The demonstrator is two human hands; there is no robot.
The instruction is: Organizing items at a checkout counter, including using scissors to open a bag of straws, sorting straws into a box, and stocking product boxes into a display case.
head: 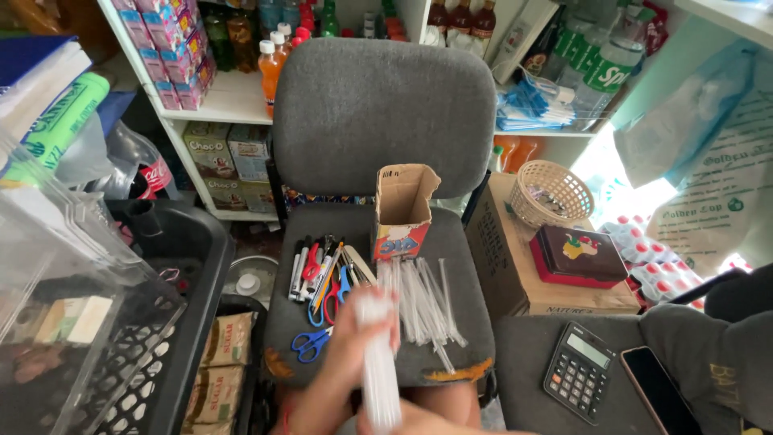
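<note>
**A:** What's the head cam giving you right now?

**B:** I'm looking down at a grey office chair (378,121) used as a work surface. My left hand (354,338) is wrapped around a bundle of clear plastic straws (378,362), pretty blurry. The right hand (419,420) barely pokes in at the bottom edge, right by the bundle's lower end.

**A:** Anything else on the seat?

**B:** Loose straws (423,302) fanned out just right of the bundle, an open cardboard box (401,211) standing upright behind them, a pile of pens (318,270) to the left, plus blue scissors (310,344). Off to the right I see a calculator (578,372) beside a phone (656,391), and a wicker basket (553,192) on a carton (515,266).
</note>
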